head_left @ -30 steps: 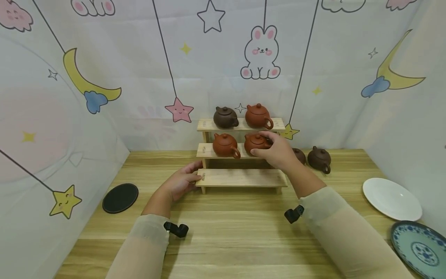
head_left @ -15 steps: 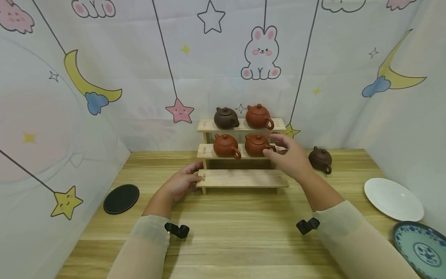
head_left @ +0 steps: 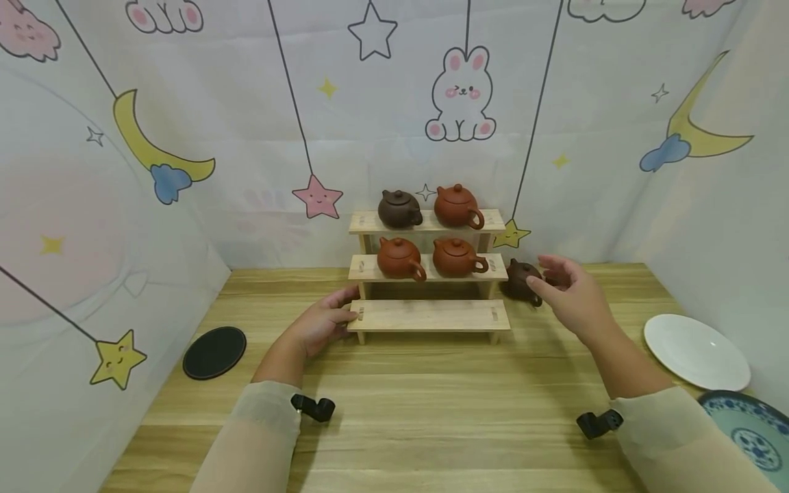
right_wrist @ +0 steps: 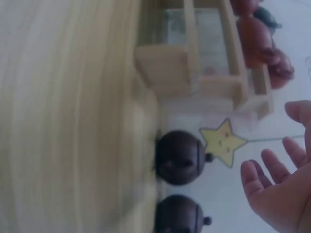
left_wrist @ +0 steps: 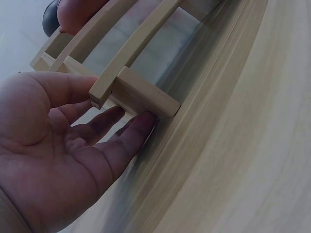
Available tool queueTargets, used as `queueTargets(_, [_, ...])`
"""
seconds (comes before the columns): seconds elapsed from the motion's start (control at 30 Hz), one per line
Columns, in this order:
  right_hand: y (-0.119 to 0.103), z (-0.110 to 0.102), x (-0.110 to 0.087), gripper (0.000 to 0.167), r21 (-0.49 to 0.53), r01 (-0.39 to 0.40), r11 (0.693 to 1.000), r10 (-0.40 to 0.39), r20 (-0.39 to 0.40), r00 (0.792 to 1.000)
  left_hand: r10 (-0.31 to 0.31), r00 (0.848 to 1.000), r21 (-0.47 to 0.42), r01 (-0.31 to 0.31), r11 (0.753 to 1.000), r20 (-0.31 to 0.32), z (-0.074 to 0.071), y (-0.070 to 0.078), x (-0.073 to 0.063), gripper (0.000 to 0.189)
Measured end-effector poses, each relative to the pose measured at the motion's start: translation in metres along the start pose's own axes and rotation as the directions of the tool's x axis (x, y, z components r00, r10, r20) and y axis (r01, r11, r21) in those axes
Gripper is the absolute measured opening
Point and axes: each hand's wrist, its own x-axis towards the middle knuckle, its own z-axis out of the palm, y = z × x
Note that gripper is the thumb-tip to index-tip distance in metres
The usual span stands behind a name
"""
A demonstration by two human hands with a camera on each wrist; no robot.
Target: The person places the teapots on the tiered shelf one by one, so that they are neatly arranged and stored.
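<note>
A three-step wooden display stand (head_left: 428,315) holds teapots on its upper two steps. A dark brown teapot (head_left: 397,209) and a reddish one share the top step; two reddish teapots, left (head_left: 399,259) and right (head_left: 455,257), sit on the middle step. My left hand (head_left: 320,320) holds the left end of the bottom step, its fingers against the board end and leg (left_wrist: 141,92). Off the stand's right side, my right hand (head_left: 576,298) hovers with spread fingers, holding nothing. Near it stand two dark teapots on the table (right_wrist: 181,158); in the head view one is mostly hidden behind the hand.
A black round coaster (head_left: 214,352) lies at the left of the table. To the right are a white plate (head_left: 696,351) and a blue-patterned plate (head_left: 755,438), partly covered by the right sleeve. A printed cloth (head_left: 394,103) hangs behind.
My right hand has let go of the reddish teapot on the middle step's right and moved right, towards the dark teapots. The left hand stays on the stand.
</note>
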Motion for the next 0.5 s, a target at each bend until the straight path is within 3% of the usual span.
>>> queueTargets(0.2, [0.029, -0.015, -0.001, 0.081, -0.068, -0.033, 0.997, 0.034, 0.010, 0.999, -0.003, 1.000, 0.001, 0.003, 1.000, 0.000, 0.000, 0.001, -0.002, 0.069])
queueTargets(0.5, [0.064, -0.035, 0.018, 0.092, -0.105, -0.171, 0.980, 0.170, -0.013, 0.985, 0.000, 1.000, -0.002, 0.000, 1.000, 0.008, 0.000, 0.001, -0.001, 0.071])
